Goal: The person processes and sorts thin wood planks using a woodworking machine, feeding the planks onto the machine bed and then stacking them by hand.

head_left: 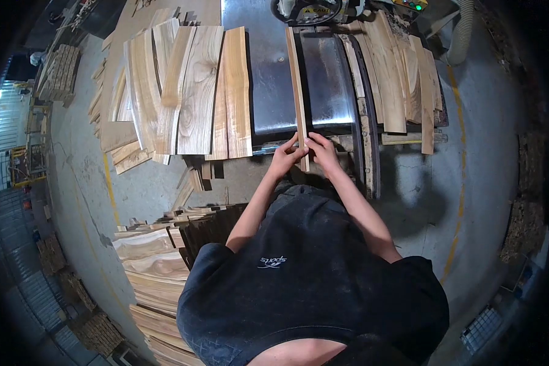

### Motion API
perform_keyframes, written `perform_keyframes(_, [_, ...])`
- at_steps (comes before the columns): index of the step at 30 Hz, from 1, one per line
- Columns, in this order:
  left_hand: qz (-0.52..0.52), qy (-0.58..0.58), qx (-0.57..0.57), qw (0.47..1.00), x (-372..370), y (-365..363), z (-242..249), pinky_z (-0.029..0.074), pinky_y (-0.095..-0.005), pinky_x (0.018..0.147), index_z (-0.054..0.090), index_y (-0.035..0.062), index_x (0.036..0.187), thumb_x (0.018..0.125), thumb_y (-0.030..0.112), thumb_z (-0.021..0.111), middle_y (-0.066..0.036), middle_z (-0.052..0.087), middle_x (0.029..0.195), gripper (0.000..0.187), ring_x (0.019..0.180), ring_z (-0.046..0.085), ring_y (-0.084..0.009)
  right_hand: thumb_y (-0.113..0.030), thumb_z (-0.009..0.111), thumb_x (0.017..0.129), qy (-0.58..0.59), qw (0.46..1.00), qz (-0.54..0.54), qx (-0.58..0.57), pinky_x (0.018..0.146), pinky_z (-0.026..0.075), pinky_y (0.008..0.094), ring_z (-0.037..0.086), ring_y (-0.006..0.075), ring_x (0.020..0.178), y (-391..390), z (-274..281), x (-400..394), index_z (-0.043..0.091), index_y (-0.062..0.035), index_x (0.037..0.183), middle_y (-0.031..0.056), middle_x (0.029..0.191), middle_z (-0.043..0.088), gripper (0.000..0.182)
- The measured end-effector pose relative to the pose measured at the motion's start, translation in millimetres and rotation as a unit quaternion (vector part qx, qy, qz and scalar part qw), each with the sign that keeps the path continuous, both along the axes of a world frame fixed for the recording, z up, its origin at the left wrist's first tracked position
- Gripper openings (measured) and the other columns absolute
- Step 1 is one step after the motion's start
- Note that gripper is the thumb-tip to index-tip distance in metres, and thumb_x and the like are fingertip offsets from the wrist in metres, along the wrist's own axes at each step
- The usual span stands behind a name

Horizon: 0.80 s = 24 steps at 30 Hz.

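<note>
A long narrow wooden strip (297, 85) lies lengthwise on the grey metal machine table (268, 73), running away from me toward the machine head (311, 9). My left hand (285, 157) grips the strip's near end from the left. My right hand (321, 151) pinches the same end from the right. Both hands sit at the table's near edge.
Wide pale boards (189, 91) are fanned out left of the metal table. More offcuts (402, 79) lie stacked on its right. A pile of planks (152, 274) stands at my lower left on the concrete floor. A dust hose (463, 30) hangs at the upper right.
</note>
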State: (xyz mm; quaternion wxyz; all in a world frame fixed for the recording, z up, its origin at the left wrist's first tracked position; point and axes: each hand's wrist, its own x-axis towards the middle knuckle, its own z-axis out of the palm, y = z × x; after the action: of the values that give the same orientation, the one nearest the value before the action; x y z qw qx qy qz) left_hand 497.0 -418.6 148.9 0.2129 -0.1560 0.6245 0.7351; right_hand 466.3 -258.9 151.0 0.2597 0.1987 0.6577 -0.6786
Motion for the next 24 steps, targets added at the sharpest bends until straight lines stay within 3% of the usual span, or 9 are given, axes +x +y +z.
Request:
perform_keyframes(1, [0.002,-0.001,0.001,1.000,0.0,-0.3,-2.9,0.049,-0.0229,0.071,0.040,0.0105,0.149,0.088,0.022,0.075,-0.001,0.067,0.087,0.071,0.079,0.058,-0.0057,-0.035,0.073,0.086,-0.001,1.000,0.002,0.001,0.057,0.038,0.0235,0.053,0.0084,0.077,0.9,3.9,-1.2,0.059,-0.0054,0.131,0.0019,0.101,0.063,0.057])
perform_keyframes(3, [-0.013,-0.001,-0.001,1.000,-0.6,-2.0,-8.3,0.050,-0.0246,0.073,0.036,0.0112,0.152,0.086,0.019,0.076,-0.003,0.068,0.091,0.078,0.082,0.060,-0.0071,-0.037,0.070,0.088,-0.045,0.998,0.045,0.024,0.084,0.045,0.0333,0.058,0.0167,0.107,3.0,12.0,-6.0,0.053,-0.0109,0.138,0.0056,0.124,0.061,0.059])
perform_keyframes(4, [-0.011,0.000,0.000,1.000,-0.2,-3.1,-3.9,0.050,-0.0246,0.073,0.036,0.0112,0.152,0.086,0.019,0.076,-0.003,0.068,0.091,0.078,0.082,0.060,-0.0071,-0.037,0.070,0.088,-0.044,0.998,0.047,0.025,0.084,0.045,0.0333,0.058,0.0167,0.107,2.9,1.7,-7.0,0.053,-0.0109,0.138,0.0056,0.124,0.061,0.059])
perform_keyframes(6, [-0.080,0.060,-0.007,0.995,2.0,-5.0,9.0,0.050,-0.0272,0.085,0.029,0.0121,0.154,0.087,0.011,0.074,-0.005,0.068,0.103,0.081,0.094,0.060,-0.0100,-0.036,0.074,0.085,0.019,1.000,0.001,-0.024,0.062,0.041,0.0246,0.057,0.0104,0.086,3.4,-30.1,-5.4,0.059,-0.0069,0.131,0.0032,0.106,0.064,0.057])
perform_keyframes(7, [-0.080,0.061,-0.006,0.995,2.1,-6.2,5.4,0.050,-0.0272,0.085,0.029,0.0121,0.154,0.087,0.011,0.074,-0.005,0.068,0.103,0.081,0.094,0.060,-0.0100,-0.036,0.074,0.085,0.019,1.000,0.002,-0.024,0.062,0.041,0.0246,0.057,0.0104,0.086,3.9,-24.4,-5.9,0.059,-0.0069,0.131,0.0032,0.106,0.064,0.057])
perform_keyframes(10, [-0.070,0.063,0.038,0.995,4.3,-8.8,-4.6,0.051,-0.0286,0.086,0.025,0.0121,0.156,0.085,0.005,0.073,-0.006,0.068,0.105,0.086,0.095,0.062,-0.0119,-0.037,0.075,0.085,-0.025,1.000,0.011,-0.015,0.064,0.042,0.0264,0.058,0.0112,0.086,3.0,0.7,-6.0,0.059,-0.0072,0.131,0.0035,0.107,0.065,0.057])
perform_keyframes(19, [-0.072,0.013,-0.014,0.997,4.0,-6.7,10.9,0.051,-0.0298,0.088,0.032,0.0111,0.153,0.081,0.004,0.071,-0.011,0.069,0.109,0.082,0.096,0.064,-0.0132,-0.037,0.075,0.085,-0.029,0.999,0.029,0.002,0.070,0.044,0.0275,0.058,0.0128,0.092,2.2,11.1,-8.3,0.056,-0.0059,0.133,0.0063,0.112,0.064,0.061])
perform_keyframes(21, [-0.066,0.041,-0.018,0.997,3.6,-5.8,8.8,0.053,-0.0286,0.078,0.034,0.0049,0.151,0.082,0.004,0.067,-0.008,0.068,0.098,0.078,0.085,0.064,-0.0126,-0.038,0.068,0.090,-0.050,0.998,0.036,0.023,0.095,0.042,0.0418,0.053,0.0198,0.119,-1.5,25.3,-8.7,0.048,-0.0091,0.141,0.0073,0.132,0.056,0.062])
perform_keyframes(24, [-0.038,0.086,-0.096,0.991,2.3,-10.5,-10.5,0.052,-0.0298,0.084,0.036,0.0038,0.150,0.083,0.006,0.069,-0.011,0.069,0.103,0.075,0.087,0.065,-0.0138,-0.034,0.058,0.096,0.071,0.997,-0.018,0.039,0.089,0.048,0.0403,0.060,0.0211,0.108,2.5,-77.7,-14.9,0.049,-0.0056,0.135,0.0100,0.119,0.060,0.049])
